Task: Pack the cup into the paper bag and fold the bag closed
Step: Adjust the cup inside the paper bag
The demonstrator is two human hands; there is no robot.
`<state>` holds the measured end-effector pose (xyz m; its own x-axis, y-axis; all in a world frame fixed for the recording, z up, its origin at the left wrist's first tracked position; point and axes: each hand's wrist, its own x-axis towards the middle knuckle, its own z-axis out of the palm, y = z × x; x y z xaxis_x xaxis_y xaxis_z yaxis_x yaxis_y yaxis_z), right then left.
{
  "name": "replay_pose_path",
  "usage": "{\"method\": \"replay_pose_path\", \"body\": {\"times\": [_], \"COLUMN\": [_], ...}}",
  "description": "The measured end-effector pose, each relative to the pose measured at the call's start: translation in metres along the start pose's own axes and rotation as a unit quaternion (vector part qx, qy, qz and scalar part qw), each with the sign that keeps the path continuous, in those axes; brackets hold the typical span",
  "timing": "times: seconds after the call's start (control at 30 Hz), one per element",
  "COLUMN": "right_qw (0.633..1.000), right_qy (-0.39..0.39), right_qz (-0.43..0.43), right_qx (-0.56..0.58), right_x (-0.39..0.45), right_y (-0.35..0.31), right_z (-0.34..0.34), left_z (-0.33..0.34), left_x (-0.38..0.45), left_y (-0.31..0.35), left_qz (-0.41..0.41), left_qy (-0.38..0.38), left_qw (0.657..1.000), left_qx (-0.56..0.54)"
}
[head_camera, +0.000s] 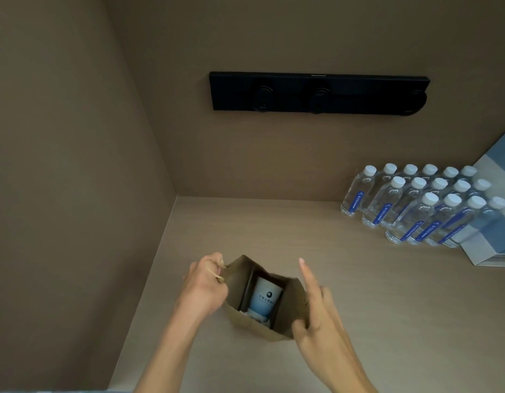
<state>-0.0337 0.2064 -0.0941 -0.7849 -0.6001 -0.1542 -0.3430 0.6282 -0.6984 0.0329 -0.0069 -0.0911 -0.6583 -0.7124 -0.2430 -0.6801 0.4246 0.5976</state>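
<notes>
A brown paper bag [237,290] stands open on the beige counter, near its front left. Inside it sits a white and pale blue cup [266,299] with a dark round logo, beside a dark divider. My left hand [206,285] is closed around the bag's left rim and its paper handle. My right hand [313,307] rests against the bag's right rim; the thumb touches the lower right corner and the index finger points straight up and away.
Several clear water bottles [416,205] with white caps and blue labels stand in rows at the back right. A blue and white box [489,242] lies behind them. A black bar [316,93] hangs on the back wall. A side wall [75,194] closes the left.
</notes>
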Motion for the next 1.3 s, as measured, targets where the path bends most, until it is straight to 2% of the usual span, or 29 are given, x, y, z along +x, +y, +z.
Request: {"method": "replay_pose_path", "body": {"times": [0.1, 0.17, 0.23, 0.37, 0.43, 0.57, 0.67, 0.77, 0.87, 1.0, 1.07, 1.1, 1.23, 1.3], "right_qw": [0.989, 0.982, 0.982, 0.972, 0.974, 0.988, 0.984, 0.977, 0.969, 0.954, 0.940, 0.928, 0.834, 0.794], "right_qy": [-0.058, -0.086, -0.115, -0.143, -0.148, -0.059, -0.025, -0.010, -0.040, -0.051, -0.048, -0.036, -0.013, -0.077], "right_qz": [-0.096, -0.115, -0.089, -0.073, -0.050, 0.000, -0.021, -0.051, -0.035, 0.000, 0.005, -0.021, -0.225, -0.306], "right_qx": [-0.096, -0.123, -0.121, -0.171, -0.163, -0.141, -0.176, -0.209, -0.242, -0.297, -0.339, -0.369, -0.504, -0.519], "right_x": [-0.004, -0.003, 0.000, 0.002, -0.002, -0.003, 0.004, 0.009, 0.010, 0.011, 0.011, 0.011, 0.007, 0.008], "right_y": [0.005, 0.001, 0.000, 0.000, 0.000, -0.018, -0.022, -0.019, -0.014, -0.016, -0.019, -0.021, -0.038, -0.044], "right_z": [0.000, -0.002, -0.008, -0.027, -0.031, -0.025, -0.019, -0.017, -0.015, -0.022, -0.031, -0.034, -0.038, -0.036], "left_z": [0.000, 0.003, 0.006, 0.010, 0.011, 0.017, 0.021, 0.022, 0.018, 0.015, 0.015, 0.016, 0.022, 0.025], "left_x": [0.007, 0.008, 0.006, -0.002, -0.005, -0.021, -0.027, -0.032, -0.040, -0.051, -0.055, -0.057, -0.066, -0.069], "left_y": [0.009, 0.017, 0.026, 0.032, 0.030, 0.021, 0.009, 0.007, 0.006, -0.001, -0.003, -0.002, 0.004, 0.006], "left_qz": [0.045, 0.065, 0.060, 0.036, 0.041, 0.113, 0.165, 0.125, 0.046, 0.007, 0.010, 0.018, 0.038, 0.047], "left_qy": [-0.040, -0.043, -0.009, 0.111, 0.121, 0.082, 0.014, -0.069, -0.085, -0.106, -0.100, -0.099, -0.115, -0.119], "left_qw": [0.998, 0.996, 0.998, 0.993, 0.992, 0.990, 0.986, 0.990, 0.995, 0.994, 0.995, 0.995, 0.993, 0.992], "left_qx": [0.033, 0.045, 0.036, 0.000, -0.007, -0.006, 0.022, 0.004, 0.030, 0.030, 0.017, 0.012, 0.008, 0.015]}}
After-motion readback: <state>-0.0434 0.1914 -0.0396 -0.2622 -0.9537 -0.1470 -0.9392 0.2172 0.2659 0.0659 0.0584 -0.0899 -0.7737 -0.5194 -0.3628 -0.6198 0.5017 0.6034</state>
